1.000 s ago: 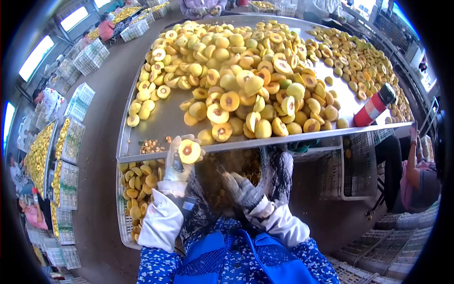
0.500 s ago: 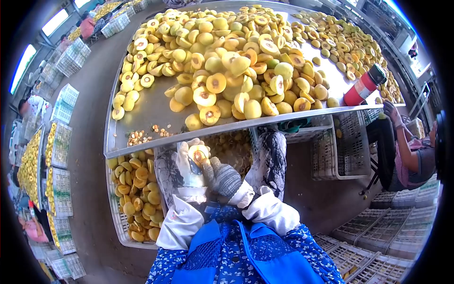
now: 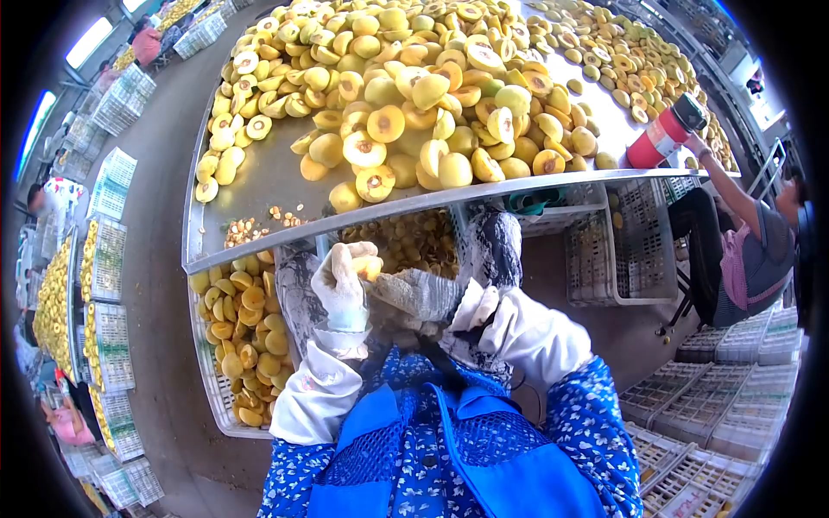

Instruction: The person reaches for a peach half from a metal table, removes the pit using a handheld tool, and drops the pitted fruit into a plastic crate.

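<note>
Now left hand [image 3: 339,281] grip clasps peach half [image 3: 367,267].

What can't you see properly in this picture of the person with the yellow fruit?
Head view only:
- The halved yellow fruit in the white-gloved left hand: mostly covered by its fingers, so its cut face is hidden.
- Whether the grey knitted-gloved right hand holds a tool: not clear.
- The heap of fruit bits under the long metal table: cut off by the table edge.
- The red cylindrical bottle: label too small to read.
</note>
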A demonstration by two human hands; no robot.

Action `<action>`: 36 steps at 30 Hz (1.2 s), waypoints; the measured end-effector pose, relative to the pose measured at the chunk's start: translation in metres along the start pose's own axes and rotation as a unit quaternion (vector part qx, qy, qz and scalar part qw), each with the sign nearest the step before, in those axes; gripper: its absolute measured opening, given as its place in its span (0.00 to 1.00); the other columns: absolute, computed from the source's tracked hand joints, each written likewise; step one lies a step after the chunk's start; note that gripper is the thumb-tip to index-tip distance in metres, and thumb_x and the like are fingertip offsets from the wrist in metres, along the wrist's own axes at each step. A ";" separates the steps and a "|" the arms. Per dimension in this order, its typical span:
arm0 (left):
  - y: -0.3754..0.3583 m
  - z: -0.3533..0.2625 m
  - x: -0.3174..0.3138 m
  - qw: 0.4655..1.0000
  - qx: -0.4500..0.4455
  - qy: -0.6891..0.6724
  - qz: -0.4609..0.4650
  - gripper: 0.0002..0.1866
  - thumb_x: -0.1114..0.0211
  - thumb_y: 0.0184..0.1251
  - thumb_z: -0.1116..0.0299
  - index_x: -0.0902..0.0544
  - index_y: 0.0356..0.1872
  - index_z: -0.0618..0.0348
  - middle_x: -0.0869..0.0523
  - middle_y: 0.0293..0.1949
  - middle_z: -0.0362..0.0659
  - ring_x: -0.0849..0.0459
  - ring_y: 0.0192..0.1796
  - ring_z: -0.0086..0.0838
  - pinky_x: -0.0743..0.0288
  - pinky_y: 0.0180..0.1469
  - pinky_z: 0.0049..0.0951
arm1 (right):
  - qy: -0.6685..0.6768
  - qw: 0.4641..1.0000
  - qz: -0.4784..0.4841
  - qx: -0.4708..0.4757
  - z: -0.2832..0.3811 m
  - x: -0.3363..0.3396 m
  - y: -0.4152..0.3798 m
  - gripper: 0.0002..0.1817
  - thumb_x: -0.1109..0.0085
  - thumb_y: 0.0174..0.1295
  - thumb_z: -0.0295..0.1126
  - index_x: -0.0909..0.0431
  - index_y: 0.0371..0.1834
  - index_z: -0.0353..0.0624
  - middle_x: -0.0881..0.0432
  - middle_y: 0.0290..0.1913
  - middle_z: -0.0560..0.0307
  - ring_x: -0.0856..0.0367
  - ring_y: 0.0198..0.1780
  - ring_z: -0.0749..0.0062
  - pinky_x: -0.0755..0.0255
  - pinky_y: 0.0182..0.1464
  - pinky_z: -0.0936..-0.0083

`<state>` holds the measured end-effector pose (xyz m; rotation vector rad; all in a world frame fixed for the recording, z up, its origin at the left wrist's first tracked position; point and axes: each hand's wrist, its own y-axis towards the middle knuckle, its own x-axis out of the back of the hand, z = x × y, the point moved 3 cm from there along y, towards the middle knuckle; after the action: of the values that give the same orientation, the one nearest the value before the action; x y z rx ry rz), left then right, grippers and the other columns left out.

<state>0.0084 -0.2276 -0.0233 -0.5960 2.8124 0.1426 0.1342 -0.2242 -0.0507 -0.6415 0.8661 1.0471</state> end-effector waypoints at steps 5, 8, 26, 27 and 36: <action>-0.005 -0.008 0.001 0.999 0.025 0.037 0.015 0.20 0.47 0.72 0.60 0.18 0.32 0.70 0.14 0.29 0.46 0.17 0.28 0.24 0.24 0.32 0.20 | -0.009 1.000 -0.025 -0.001 -0.002 -0.020 -0.001 0.19 0.46 0.65 0.48 0.21 0.30 0.43 0.25 0.22 0.65 0.26 0.23 0.78 0.37 0.20 0.82; -0.006 -0.001 0.006 0.988 0.045 0.094 0.115 0.20 0.47 0.72 0.60 0.18 0.30 0.70 0.14 0.29 0.45 0.17 0.27 0.23 0.26 0.31 0.20 | -0.298 0.936 -0.166 -0.093 0.017 -0.007 -0.013 0.19 0.45 0.64 0.49 0.23 0.27 0.43 0.26 0.21 0.63 0.29 0.19 0.77 0.39 0.18 0.80; 0.001 0.017 0.025 0.952 0.208 -0.227 0.004 0.26 0.54 0.71 0.47 0.20 0.36 0.64 0.16 0.33 0.50 0.15 0.34 0.38 0.18 0.38 0.33 | -0.754 0.632 -0.147 -0.104 0.014 -0.007 -0.016 0.24 0.54 0.65 0.53 0.21 0.40 0.43 0.18 0.31 0.42 0.18 0.34 0.52 0.26 0.39 0.61; 0.005 0.018 0.032 0.963 0.165 -0.211 -0.033 0.26 0.54 0.72 0.48 0.20 0.37 0.65 0.16 0.35 0.50 0.16 0.36 0.37 0.18 0.40 0.33 | -0.825 0.508 -0.168 -0.183 0.018 -0.007 -0.015 0.25 0.55 0.65 0.55 0.21 0.40 0.43 0.18 0.31 0.41 0.19 0.37 0.48 0.26 0.41 0.57; -0.012 0.012 0.022 0.974 0.194 -0.120 0.009 0.27 0.54 0.71 0.48 0.20 0.35 0.65 0.16 0.33 0.50 0.16 0.34 0.36 0.21 0.39 0.30 | -0.596 0.763 -0.204 0.145 -0.018 -0.010 0.000 0.19 0.54 0.69 0.42 0.22 0.43 0.37 0.20 0.31 0.44 0.20 0.36 0.53 0.29 0.34 0.63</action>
<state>-0.0036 -0.2455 -0.0411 -0.4278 2.5132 -0.3064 0.1258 -0.2434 -0.0513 0.1782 -0.2580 0.6773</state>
